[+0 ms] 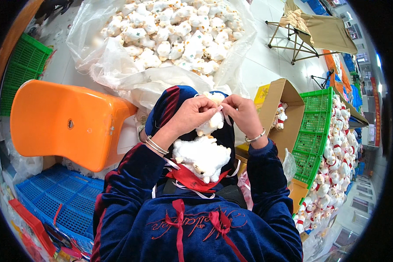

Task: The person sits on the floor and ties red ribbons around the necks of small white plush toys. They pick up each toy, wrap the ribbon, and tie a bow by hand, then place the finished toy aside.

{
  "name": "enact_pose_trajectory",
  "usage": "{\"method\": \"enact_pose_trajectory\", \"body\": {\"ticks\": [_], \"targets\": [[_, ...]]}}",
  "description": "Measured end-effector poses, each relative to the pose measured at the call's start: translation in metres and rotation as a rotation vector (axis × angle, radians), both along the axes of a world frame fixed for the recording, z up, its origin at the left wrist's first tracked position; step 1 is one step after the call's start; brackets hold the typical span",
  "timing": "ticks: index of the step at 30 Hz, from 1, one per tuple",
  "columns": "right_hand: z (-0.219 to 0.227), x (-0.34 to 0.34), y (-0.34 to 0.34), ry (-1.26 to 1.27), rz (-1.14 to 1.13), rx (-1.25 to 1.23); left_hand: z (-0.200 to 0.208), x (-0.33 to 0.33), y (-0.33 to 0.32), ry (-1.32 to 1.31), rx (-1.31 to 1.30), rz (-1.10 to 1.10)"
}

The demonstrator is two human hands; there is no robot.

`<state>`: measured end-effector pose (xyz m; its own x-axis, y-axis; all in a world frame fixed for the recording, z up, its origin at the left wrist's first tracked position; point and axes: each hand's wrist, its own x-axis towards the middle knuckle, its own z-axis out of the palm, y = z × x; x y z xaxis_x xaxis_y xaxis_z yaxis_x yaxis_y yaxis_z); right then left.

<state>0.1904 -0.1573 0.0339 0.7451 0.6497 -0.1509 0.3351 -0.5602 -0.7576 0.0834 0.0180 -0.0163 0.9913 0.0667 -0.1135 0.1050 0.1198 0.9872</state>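
Left hand (pixel 190 115): thumb and forefinger are pressed together at the tips, pinching at the neck of a small, round-bodied white plush toy (pixel 211 124). Right hand (pixel 246 115): thumb and forefinger also pinch, apparently on a narrow white strip (pixel 220 108); the exact hold is too small to confirm. The toy sits between both hands, over the far edge of the dark-blue velvet lap (pixel 159 118).

Step in hand, as judged: working the strip at the neck. Keep both pinches close to the neck. Apply equal, light tension from each side; uneven pull may twist the soft body. Keep loose pile out from under the strip.

Toward the waist edge of the lap, a fluffy white plush toy (pixel 201 155) lies on its side against a piece of red cloth (pixel 190 177). Keep the wrists above it to avoid dragging it.

Limits of movement: on the left, the near side of an orange moulded-plastic stool (pixel 52 122); on the right, the rim of an open brown cardboard carton (pixel 294 94); ahead, the crumpled edge of a translucent plastic bag (pixel 102 67) heaped with white plush toys (pixel 179 35). Upward travel appears least obstructed.
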Motion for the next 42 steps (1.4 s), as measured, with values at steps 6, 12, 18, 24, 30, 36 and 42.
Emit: {"method": "enact_pose_trajectory", "body": {"ticks": [6,12,18,24,30,36,42], "targets": [[0.001,0.01,0.003,0.264,-0.024,0.027,-0.006,0.004,0.004,-0.137,0.165,-0.04],[0.019,0.007,0.015,0.005,0.135,-0.083,-0.001,0.007,0.004,-0.283,0.387,-0.009],[0.018,-0.004,0.021,-0.202,0.112,-0.141,-0.001,0.009,-0.003,-0.264,0.533,0.041],[0.023,-0.009,0.031,-0.143,0.06,-0.25,0.011,0.006,-0.014,-0.123,0.601,0.136],[0.006,-0.006,0.026,-0.14,0.16,-0.01,0.001,0.005,-0.008,0.026,0.308,0.133],[-0.014,0.009,0.004,0.253,0.183,0.151,-0.006,0.009,0.006,0.052,0.159,0.029],[0.001,0.015,0.006,0.242,0.233,0.041,-0.002,0.013,0.013,0.135,0.202,-0.092]]}}
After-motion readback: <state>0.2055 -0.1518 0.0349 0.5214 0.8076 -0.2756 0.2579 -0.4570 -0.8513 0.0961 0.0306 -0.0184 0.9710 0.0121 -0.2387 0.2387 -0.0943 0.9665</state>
